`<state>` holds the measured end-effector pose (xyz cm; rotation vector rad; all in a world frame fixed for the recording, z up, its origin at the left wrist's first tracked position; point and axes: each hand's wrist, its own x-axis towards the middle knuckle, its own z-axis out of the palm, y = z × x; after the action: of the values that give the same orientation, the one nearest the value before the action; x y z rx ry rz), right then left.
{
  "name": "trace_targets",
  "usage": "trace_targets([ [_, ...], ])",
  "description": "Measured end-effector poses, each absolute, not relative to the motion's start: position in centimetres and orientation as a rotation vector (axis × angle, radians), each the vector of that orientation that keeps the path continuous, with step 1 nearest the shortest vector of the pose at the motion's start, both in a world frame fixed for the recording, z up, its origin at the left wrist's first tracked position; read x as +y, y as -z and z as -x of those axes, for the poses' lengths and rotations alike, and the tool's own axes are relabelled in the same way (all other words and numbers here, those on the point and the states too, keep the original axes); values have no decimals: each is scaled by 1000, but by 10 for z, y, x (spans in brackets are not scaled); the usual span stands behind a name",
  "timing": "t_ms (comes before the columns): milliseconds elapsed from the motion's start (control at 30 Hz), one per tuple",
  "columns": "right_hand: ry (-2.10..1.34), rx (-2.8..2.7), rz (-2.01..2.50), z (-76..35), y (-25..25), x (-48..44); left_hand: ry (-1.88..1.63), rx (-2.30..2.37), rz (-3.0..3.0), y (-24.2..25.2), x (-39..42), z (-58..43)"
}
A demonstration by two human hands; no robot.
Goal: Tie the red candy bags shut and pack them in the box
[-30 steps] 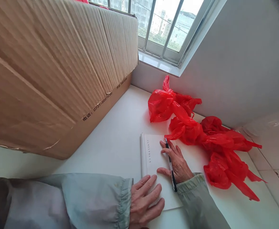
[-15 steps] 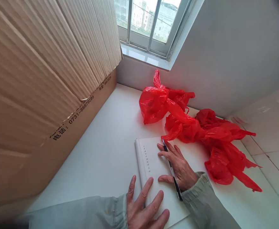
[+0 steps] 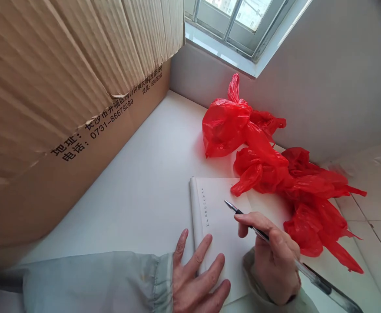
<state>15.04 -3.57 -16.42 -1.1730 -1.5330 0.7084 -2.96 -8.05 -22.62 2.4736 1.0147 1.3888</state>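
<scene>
A notebook (image 3: 223,243) lies on the white table, folded back along its left side, with a column of small handwritten characters near that edge. My left hand (image 3: 200,278) rests on its lower left part, fingers spread flat. Above the page's right side, my right hand (image 3: 271,252) is closed around a pen (image 3: 262,234). The pen's tip points up and left over the page; whether it touches the paper I cannot tell. Red plastic bags (image 3: 258,174) lie just beyond, one corner overlapping the notebook's top right.
A large cardboard box (image 3: 105,130) with printed lettering stands at the left, its torn flap (image 3: 95,39) hanging over the table (image 3: 144,182). A barred window (image 3: 229,21) is set in the grey wall (image 3: 333,78) behind. Tiles (image 3: 369,204) show at the right.
My right hand has lifted from lying flat on the page and now grips the pen in a writing hold. My left hand stays spread on the notebook. The view has tilted downward.
</scene>
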Motion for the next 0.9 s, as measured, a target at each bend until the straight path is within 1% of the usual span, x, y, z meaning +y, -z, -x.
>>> trace_targets([
  [100, -1134, -1150, 1150, -128, 161, -31, -1283, 971, -2551, 226, -82, 33],
  [167, -1285, -1012, 1130, -119, 165, -24, -1268, 961, -2595, 228, -82, 35],
  [233, -1238, -986, 1184, -115, 173, -20, -1257, 965, -2613, 229, -82, 34],
  [367, -1027, -1082, 1376, -115, 186, -31, -1234, 1017, -2626, 230, -81, 32],
  [433, -1037, -1144, 1403, -116, 187, -38, -1218, 1052, -2666, 229, -80, 31],
  [600, -1053, -1268, 1270, -118, 185, -37, -1142, 1065, -2711, 228, -80, 32],
  [767, -953, -1360, 1393, -120, 183, -41, -1014, 1041, -2687, 219, -82, 36],
  [900, -986, -1310, 1415, -119, 181, -44, -995, 1058, -2666, 216, -83, 36],
])
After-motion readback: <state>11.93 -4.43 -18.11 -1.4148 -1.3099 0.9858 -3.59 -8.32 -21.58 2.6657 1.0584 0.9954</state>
